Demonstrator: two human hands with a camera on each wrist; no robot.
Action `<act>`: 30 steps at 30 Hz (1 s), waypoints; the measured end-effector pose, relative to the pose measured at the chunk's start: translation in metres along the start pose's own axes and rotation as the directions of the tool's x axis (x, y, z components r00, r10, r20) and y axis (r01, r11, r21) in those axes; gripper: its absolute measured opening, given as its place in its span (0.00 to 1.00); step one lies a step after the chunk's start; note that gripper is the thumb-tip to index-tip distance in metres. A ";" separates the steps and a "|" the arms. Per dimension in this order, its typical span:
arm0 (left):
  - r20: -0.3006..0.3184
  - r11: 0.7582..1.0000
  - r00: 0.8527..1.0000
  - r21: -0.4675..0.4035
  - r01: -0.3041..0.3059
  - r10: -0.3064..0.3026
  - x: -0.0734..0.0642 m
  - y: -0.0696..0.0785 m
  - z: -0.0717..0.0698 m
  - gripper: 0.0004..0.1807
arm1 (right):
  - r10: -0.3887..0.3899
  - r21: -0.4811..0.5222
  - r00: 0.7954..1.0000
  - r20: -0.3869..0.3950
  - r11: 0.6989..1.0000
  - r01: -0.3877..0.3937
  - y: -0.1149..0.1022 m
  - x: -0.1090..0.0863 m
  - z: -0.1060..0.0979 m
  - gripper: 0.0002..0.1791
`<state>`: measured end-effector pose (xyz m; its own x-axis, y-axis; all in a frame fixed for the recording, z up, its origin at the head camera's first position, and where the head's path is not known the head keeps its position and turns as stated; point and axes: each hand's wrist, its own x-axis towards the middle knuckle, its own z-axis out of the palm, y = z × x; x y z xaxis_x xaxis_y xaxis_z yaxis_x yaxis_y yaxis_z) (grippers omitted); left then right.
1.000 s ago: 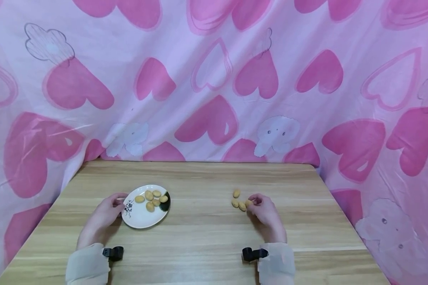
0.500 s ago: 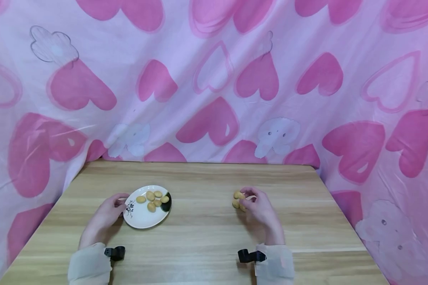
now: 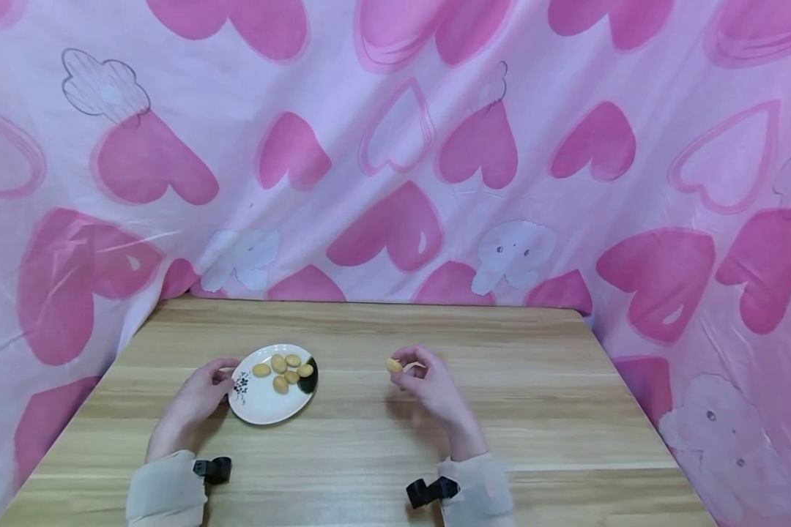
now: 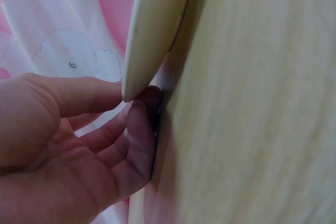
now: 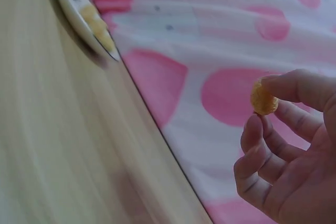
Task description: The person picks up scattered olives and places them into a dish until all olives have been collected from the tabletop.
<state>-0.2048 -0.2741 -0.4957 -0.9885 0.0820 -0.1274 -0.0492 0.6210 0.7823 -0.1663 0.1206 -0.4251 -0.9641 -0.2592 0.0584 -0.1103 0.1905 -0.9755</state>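
Note:
My left hand point(image 3: 201, 395) pinches the left rim of a white plate point(image 3: 264, 406) with a dark floral print and a dark patch at its right. The left wrist view shows the plate's edge between thumb and curled fingers point(image 4: 142, 135). Several small yellow-brown oval pieces point(image 3: 279, 364) lie on the plate. To the right, my right hand point(image 3: 431, 384) holds one similar oval piece point(image 5: 262, 98), rough-skinned, between thumb and fingertips. It is raised off the table. The pieces that lay on the table at the right are not visible now; the right hand covers part of that spot.
A wood-grain table point(image 3: 343, 454) lies under both hands. Behind it and at its sides hangs a pink cloth point(image 3: 382, 219) with hearts. Each sleeve carries a black camera mount, the left one point(image 3: 212, 470) and the right one point(image 3: 431, 492).
My right hand reached into the group of oval pieces, took one and moved left with it toward the plate. The left hand and the plate have stayed nearly still.

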 end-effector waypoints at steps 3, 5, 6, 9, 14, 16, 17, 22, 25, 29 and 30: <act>-0.011 1.000 1.000 0.029 -0.008 0.008 0.001 0.000 0.000 0.21 | -0.007 0.027 1.000 0.031 1.000 0.006 0.005 0.004 0.013 0.16; -0.011 0.999 1.000 0.032 -0.019 0.019 0.001 0.000 0.000 0.21 | -0.013 0.032 0.999 0.039 0.999 0.012 0.014 0.009 0.021 0.16; -0.012 0.999 1.000 0.028 -0.026 0.026 0.001 0.000 0.000 0.21 | -0.018 0.030 0.999 0.037 0.999 0.017 0.018 0.011 0.026 0.16; -0.017 0.999 0.999 0.019 -0.033 0.033 0.000 0.000 0.000 0.21 | -0.033 0.026 0.999 0.035 0.999 0.033 0.032 0.018 0.039 0.16; -0.012 1.000 1.000 0.016 -0.016 0.016 -0.001 0.000 -0.001 0.21 | -0.057 0.026 0.996 0.073 0.998 0.055 0.039 0.025 0.063 0.16; -0.002 1.000 1.000 0.016 -0.008 0.008 0.000 0.000 -0.001 0.22 | -0.046 0.017 0.994 0.095 0.999 0.045 0.041 0.028 0.072 0.15; 0.003 1.000 1.000 0.021 0.000 0.000 0.000 0.001 -0.001 0.22 | -0.041 0.009 0.994 0.105 0.999 0.040 0.041 0.030 0.077 0.15; 0.012 0.999 1.000 0.018 0.027 -0.027 0.000 0.001 -0.001 0.22 | 0.009 -0.013 0.989 0.148 1.000 -0.007 0.042 0.041 0.097 0.14; 0.005 0.999 1.000 0.028 0.019 -0.019 0.000 0.001 -0.001 0.22 | 0.046 -0.035 0.985 0.169 0.999 -0.041 0.044 0.050 0.106 0.13; 0.003 0.999 1.000 0.030 0.009 -0.010 0.000 0.001 -0.001 0.22 | 0.073 -0.124 0.979 0.191 0.991 -0.050 0.045 0.061 0.114 0.12; 0.004 1.000 1.000 0.028 0.011 -0.011 0.000 0.001 -0.001 0.22 | 0.071 -0.153 0.978 0.197 0.987 -0.041 0.045 0.063 0.116 0.12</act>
<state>-0.2048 -0.2742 -0.4943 -0.9873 0.0779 -0.1383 -0.0561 0.6435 0.7634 -0.2037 0.0034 -0.4894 -0.9029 -0.4265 -0.0541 -0.1065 0.3436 -0.9331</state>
